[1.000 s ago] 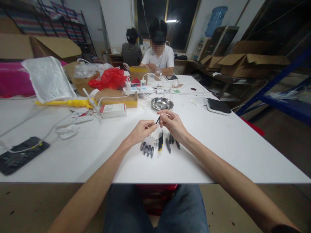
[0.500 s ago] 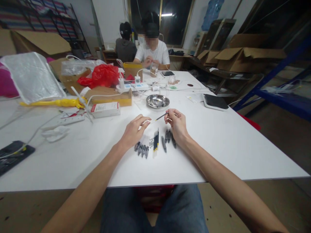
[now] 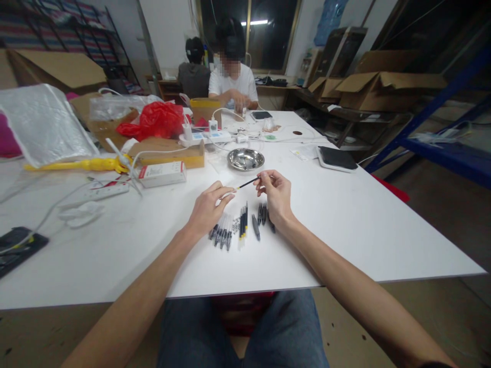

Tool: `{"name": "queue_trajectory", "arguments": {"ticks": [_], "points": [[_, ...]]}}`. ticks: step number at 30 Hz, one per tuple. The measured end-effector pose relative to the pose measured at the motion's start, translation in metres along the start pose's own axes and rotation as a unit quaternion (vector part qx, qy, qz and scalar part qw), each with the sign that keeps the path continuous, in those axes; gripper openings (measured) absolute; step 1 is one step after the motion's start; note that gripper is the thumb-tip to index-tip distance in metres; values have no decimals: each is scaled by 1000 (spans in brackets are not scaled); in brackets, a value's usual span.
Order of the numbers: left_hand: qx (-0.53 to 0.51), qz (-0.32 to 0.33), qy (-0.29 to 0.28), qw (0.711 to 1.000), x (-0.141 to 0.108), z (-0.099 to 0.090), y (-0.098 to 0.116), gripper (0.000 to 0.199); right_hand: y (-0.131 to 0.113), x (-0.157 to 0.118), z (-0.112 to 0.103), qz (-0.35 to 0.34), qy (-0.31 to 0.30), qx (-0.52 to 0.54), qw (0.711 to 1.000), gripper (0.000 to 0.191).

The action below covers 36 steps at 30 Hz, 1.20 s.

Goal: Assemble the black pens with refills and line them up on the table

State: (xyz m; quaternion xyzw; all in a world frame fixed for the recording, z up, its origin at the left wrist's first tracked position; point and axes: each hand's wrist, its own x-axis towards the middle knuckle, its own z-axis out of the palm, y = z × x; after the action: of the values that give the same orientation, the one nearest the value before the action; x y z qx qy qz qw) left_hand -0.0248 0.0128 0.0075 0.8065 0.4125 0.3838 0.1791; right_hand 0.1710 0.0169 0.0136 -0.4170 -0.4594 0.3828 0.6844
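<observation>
My right hand (image 3: 276, 197) pinches one end of a pen refill (image 3: 247, 183) between thumb and fingertips. The refill is thin and dark, with a yellow band towards its other end, which reaches the fingertips of my left hand (image 3: 210, 207). Those left fingers are pinched together, and what lies between them is mostly hidden. Below, on the table, lie clear pen barrels with dark grips (image 3: 221, 237), small springs (image 3: 236, 225) and a row of pen refills (image 3: 243, 222). Several dark pen barrel parts (image 3: 256, 227) lie under and beside my right hand.
A shiny metal bowl (image 3: 245, 160) with small parts stands beyond my hands. To the left are a white box (image 3: 163, 174), a power strip (image 3: 207, 137), cables and a red bag (image 3: 159, 120). A black-topped device (image 3: 337, 158) lies right. A person (image 3: 232, 84) sits across the table.
The refill has moved slightly left, so its yellow band now sits close to my left fingertips. The view has shifted a little. The person opposite has lowered their hands.
</observation>
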Motion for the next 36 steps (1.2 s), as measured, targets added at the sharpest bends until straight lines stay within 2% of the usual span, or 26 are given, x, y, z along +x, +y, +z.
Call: {"name": "queue_trajectory", "arguments": {"ticks": [3,8,10,14,20,25,30,36], "points": [[9,-3,2,1000,0,0,-1,25,-2,-1,0,-14,7,-5,1000,36],[49,-4,-22,999,-1,0,-1,27,-3,-8,6,-5,-67,-4,998,33],[56,-11,-27,998,-2,-1,-1,27,-5,-7,6,-7,-56,10,998,32],[48,-25,-24,998,-1,-2,0,26,-8,-2,2,-18,12,19,1000,31],[62,-26,-36,997,-1,-3,0,28,-5,-6,4,-9,-29,-9,999,32],[61,-28,-28,997,-1,-3,0,26,-3,-4,2,-23,4,-1,1000,32],[57,-26,-30,998,-1,-3,-1,25,-1,-6,3,-13,-42,-14,999,33],[48,-43,-9,998,-2,-2,-5,24,-4,-5,2,-28,-7,-9,1000,35]]}}
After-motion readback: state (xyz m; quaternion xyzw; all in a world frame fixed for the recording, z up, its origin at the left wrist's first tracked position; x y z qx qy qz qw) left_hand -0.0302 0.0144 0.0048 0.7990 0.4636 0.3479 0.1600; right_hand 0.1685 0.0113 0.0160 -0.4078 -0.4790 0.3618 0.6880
